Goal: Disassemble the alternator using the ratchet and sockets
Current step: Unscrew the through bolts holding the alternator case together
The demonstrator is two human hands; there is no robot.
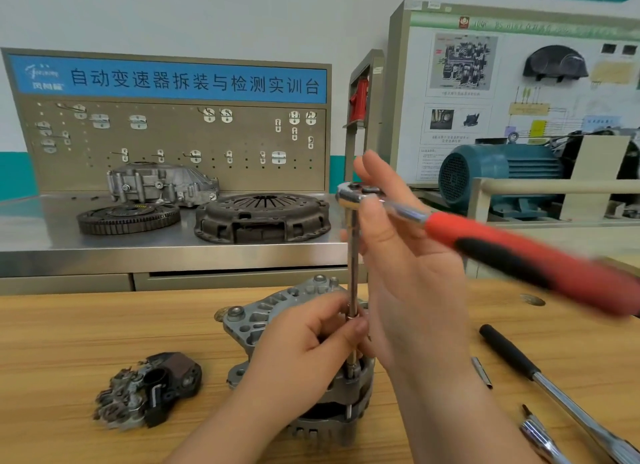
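Observation:
The grey alternator (263, 318) stands on the wooden table (69, 342), partly hidden by my hands. A thin chrome extension bar (352, 255) rises straight up from its right side to the ratchet head. The ratchet (502, 245), with a red and black handle, points right and is blurred. My left hand (301, 345) pinches the lower end of the extension bar just above the alternator. My right hand (415, 290) is raised with fingers up, holding the ratchet head between thumb and fingers. The socket at the bar's foot is mostly hidden.
A removed dark rectifier part (149, 391) lies left of the alternator. A long black-handled bar (540, 380) and another chrome tool (540, 436) lie at the right. Behind, a steel bench carries a clutch cover (263, 217), flywheel (128, 217) and gearbox housing (159, 183).

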